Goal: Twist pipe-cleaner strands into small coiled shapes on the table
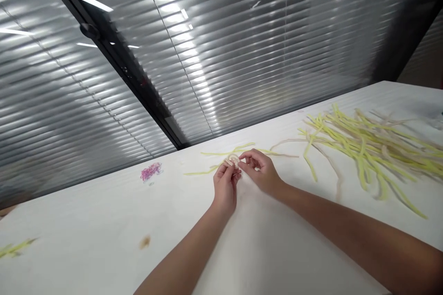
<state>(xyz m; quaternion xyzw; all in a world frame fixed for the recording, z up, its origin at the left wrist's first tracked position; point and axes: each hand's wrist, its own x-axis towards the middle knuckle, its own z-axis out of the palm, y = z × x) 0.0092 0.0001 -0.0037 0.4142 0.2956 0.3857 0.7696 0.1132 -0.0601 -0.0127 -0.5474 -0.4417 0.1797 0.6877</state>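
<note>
Between my two hands is a small cream-coloured coil (232, 160), looped like a rolled pipe cleaner. My left hand (225, 185) pinches it from below with thumb and fingers. From the right, my right hand (259, 169) holds the coil's edge between thumb and forefinger, its other fingers curled. Just behind the coil, a few yellow fuzzy stems (224, 152) lie on the white table (180, 221). A beige stem (285, 155) lies beyond my right hand. The fingers partly cover the coil, so its full shape is hidden.
A large loose pile of yellow and beige stems (363, 143) spreads over the table's right side. A small pink-purple heap (151, 172) sits near the back edge on the left. A small brown piece (144, 242) and a yellow twisted piece (15, 248) lie further left. Blinds (242, 55) rise behind.
</note>
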